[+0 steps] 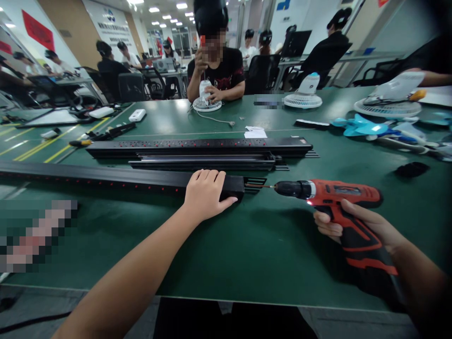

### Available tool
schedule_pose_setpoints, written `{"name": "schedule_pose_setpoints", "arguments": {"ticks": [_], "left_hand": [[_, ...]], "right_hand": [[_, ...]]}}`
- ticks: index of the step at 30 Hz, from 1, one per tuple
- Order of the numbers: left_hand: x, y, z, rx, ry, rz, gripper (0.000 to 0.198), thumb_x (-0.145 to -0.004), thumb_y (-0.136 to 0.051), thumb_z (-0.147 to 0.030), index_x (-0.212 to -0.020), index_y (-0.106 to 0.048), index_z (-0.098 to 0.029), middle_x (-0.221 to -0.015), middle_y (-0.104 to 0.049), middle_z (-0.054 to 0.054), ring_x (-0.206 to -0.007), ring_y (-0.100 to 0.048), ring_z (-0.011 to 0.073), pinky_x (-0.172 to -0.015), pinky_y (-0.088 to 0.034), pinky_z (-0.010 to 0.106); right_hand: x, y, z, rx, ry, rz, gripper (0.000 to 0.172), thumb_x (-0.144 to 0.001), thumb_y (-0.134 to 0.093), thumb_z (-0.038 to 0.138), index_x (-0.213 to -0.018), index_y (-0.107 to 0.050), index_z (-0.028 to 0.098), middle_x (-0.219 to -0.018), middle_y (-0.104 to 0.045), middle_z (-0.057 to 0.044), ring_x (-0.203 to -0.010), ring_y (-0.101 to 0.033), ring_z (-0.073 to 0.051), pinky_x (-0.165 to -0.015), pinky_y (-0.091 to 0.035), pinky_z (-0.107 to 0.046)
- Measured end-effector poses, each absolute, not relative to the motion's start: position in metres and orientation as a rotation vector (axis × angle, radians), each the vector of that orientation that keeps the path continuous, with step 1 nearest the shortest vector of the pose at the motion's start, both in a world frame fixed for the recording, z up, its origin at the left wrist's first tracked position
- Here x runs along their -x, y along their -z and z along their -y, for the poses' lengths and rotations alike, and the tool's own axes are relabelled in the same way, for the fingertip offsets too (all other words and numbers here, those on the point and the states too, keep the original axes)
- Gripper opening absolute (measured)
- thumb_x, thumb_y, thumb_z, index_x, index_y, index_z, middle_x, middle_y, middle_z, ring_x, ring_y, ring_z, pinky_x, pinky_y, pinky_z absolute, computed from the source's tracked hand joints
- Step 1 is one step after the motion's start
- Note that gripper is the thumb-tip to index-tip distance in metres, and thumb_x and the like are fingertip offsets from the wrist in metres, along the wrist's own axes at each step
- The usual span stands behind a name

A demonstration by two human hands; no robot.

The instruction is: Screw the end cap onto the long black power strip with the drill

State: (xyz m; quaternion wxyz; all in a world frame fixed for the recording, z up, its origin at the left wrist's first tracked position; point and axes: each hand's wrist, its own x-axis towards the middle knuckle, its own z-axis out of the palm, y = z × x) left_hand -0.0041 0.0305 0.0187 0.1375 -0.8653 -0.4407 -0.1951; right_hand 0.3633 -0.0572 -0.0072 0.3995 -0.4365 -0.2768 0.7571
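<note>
A long black bar (155, 182) with a row of red dots lies across the green table. My left hand (205, 194) is closed over its right end, fingers on top and thumb along the near side. Flat dark prongs or slats (254, 182) stick out of that end. My right hand (356, 223) grips a red and black cordless drill (348, 193), a finger at its trigger and its small light lit. The drill's thin bit points left and reaches the slats; whether it touches a screw there is too small to tell.
Behind lie another black bar (197, 145) with red dots and a narrower black rail (201, 163). A screwdriver (79, 143) is at left, blue fan blades (360, 126) at right. Across the table, a person (221, 70) holds a tool on a white fan part (206, 101).
</note>
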Motion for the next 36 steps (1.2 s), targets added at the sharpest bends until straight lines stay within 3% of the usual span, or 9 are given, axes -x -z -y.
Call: {"name": "schedule_pose_setpoints", "arguments": {"ticks": [9, 27, 36], "left_hand": [[0.0039, -0.0189, -0.0309, 2.506, 0.575, 1.284, 0.057, -0.083, -0.059, -0.062, -0.118, -0.058, -0.016, -0.108, -0.066, 0.012, -0.102, -0.059, 0.0305, -0.098, -0.040, 0.046], [0.0041, -0.0182, -0.0311, 2.502, 0.572, 1.280, 0.059, -0.082, -0.060, -0.062, -0.118, -0.058, -0.015, -0.108, -0.066, 0.013, -0.101, -0.059, 0.0304, -0.099, -0.040, 0.046], [0.0041, -0.0193, -0.0302, 2.503, 0.562, 1.284, 0.058, -0.083, -0.060, -0.062, -0.117, -0.058, -0.016, -0.108, -0.066, 0.012, -0.102, -0.059, 0.0303, -0.098, -0.040, 0.045]], "right_hand": [[-0.3659, 0.0101, 0.0564, 1.084, -2.008, 0.699, 0.040, -0.079, -0.064, 0.059, -0.080, -0.062, 0.019, -0.065, -0.043, -0.002, -0.057, -0.034, -0.015, -0.051, -0.042, -0.028], [-0.3686, 0.0131, 0.0551, 1.055, -1.978, 0.696, 0.038, -0.079, -0.067, 0.055, -0.084, -0.064, 0.018, -0.074, -0.047, -0.003, -0.060, -0.037, -0.013, -0.056, -0.045, -0.026], [-0.3681, 0.0123, 0.0554, 1.091, -1.986, 0.712, 0.043, -0.078, -0.065, 0.061, -0.081, -0.064, 0.018, -0.066, -0.040, -0.001, -0.057, -0.034, -0.015, -0.054, -0.045, -0.028]]}}
